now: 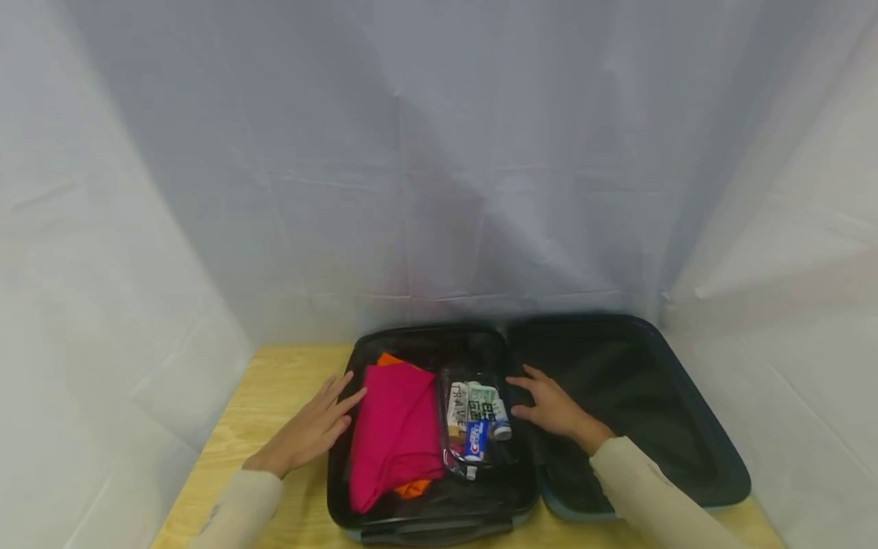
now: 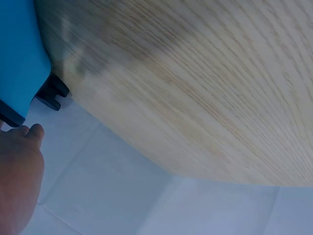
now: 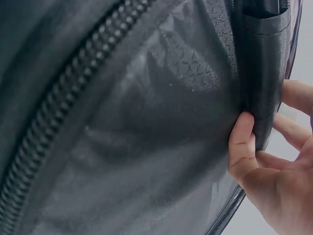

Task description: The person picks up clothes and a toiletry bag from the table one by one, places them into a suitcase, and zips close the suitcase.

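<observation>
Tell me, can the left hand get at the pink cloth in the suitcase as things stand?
Probably yes. The left hand rests at the suitcase edge, fingertips right beside the pink cloth. The cloth lies on top, uncovered, and the right hand is off by the toiletry pouch.

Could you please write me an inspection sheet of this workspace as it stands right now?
Surface: light wooden table, bare wood beside the case.
Job's things: open suitcase, both halves flat; pink cloth over an orange cloth; clear toiletry pouch.
Clutter: nothing seen.
Hands: left hand flat at the case's left rim; right hand pinches a dark lining edge at the middle divide.
Cables: nothing seen.
Surroundings: white sheets hang behind and at both sides.
</observation>
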